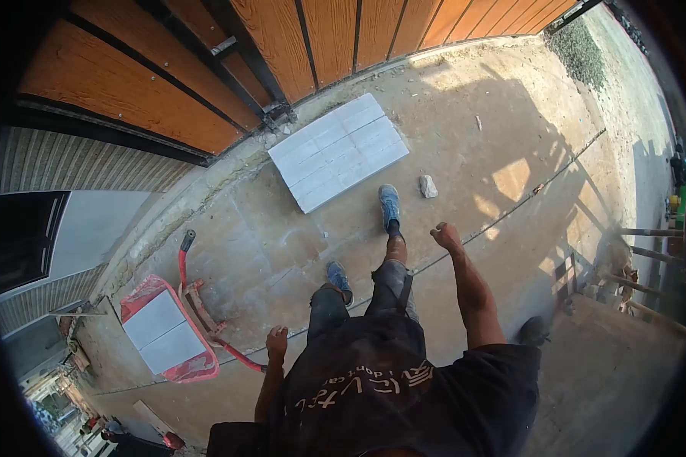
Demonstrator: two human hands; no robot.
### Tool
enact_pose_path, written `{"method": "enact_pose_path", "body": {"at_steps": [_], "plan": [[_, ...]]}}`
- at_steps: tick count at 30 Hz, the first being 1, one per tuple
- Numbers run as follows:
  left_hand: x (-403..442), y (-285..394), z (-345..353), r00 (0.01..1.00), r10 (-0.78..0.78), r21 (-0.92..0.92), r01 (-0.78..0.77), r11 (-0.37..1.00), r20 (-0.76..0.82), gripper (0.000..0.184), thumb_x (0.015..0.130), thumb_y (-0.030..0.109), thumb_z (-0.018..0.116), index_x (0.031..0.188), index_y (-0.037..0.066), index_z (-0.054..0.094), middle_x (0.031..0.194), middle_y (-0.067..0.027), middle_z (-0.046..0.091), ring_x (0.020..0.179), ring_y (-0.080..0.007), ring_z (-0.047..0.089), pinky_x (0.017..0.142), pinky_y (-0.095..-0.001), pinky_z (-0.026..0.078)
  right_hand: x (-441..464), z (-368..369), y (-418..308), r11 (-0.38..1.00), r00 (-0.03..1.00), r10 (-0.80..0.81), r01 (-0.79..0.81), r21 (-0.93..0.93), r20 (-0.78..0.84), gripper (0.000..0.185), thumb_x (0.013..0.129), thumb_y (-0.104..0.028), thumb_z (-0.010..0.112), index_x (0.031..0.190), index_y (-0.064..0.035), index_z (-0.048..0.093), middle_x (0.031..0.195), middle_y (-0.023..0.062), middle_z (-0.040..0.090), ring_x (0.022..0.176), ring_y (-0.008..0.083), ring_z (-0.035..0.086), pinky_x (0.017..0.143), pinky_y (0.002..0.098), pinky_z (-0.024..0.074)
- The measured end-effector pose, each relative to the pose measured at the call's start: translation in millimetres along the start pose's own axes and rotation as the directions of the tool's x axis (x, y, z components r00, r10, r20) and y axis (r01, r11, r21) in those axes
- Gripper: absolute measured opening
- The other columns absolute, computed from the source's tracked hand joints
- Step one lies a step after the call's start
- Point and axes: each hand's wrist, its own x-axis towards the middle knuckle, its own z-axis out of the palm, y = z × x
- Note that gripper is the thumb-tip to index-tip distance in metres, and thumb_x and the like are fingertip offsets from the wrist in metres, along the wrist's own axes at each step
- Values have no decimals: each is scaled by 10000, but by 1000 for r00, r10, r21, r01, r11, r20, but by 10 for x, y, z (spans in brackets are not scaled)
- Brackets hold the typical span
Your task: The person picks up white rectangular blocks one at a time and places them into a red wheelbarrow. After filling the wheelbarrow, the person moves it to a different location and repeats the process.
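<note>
Presumably, the blocks (339,154), ahead and left of the right grip (446,234), are weighty, stiff and chip-prone, best held by opposite ends; that and the left grip (277,343) look empty, closure unclear.

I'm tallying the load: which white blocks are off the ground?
The blocks in the red wheelbarrow; the larger group lies on the ground near the orange panels.
</note>
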Motion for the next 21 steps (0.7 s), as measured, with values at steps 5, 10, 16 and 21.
{"method": "enact_pose_path", "body": {"at_steps": [5, 10, 16, 21], "plan": [[-568, 505, 452, 971, -129, -134, 158, 978, 200, 382, 819, 258, 591, 1152, 70, 570, 1085, -191, 600, 936, -324, 602, 802, -367, 471, 1874, -62, -247, 992, 991, -123, 124, 19, -49, 401, 749, -297, 595, 927, 62, 580, 936, 276, 607, 913, 398, 586, 812, 460, 460], [-1061, 790, 1044, 806, -300, 368, 111, 923, 510, 298, 832, 205, 580, 1092, 59, 587, 1195, -178, 541, 1046, -327, 559, 862, -367, 475, 3595, -112, -425, 991, 975, -101, 116, -64, 197, 594, 799, -366, 576, 1156, 98, 474, 1089, 275, 565, 1046, 374, 539, 896, 419, 425], [-1234, 2027, 1005, 587, -775, -386, 788, 480, 235, 681, 922, 367, 478, 1416, 72, 113, 1113, -255, 549, 911, -332, 607, 685, -426, 521, 5032, 393, -301, 988, 987, -97, 80, 129, 132, 716, 752, -468, 632, 1183, 75, 452, 1126, 266, 547, 1072, 366, 527, 919, 422, 410], [-952, 2271, 1195, 564, -798, -388, 798, 461, 212, 663, 907, 353, 514, 1400, 57, 184, 1104, -255, 550, 850, -320, 627, 648, -408, 539, 5584, 558, -403, 991, 999, 17, -22, 133, 41, 944, 658, -611, 661, 1207, 110, 400, 1165, 289, 499, 1102, 394, 494, 940, 427, 397]]}}
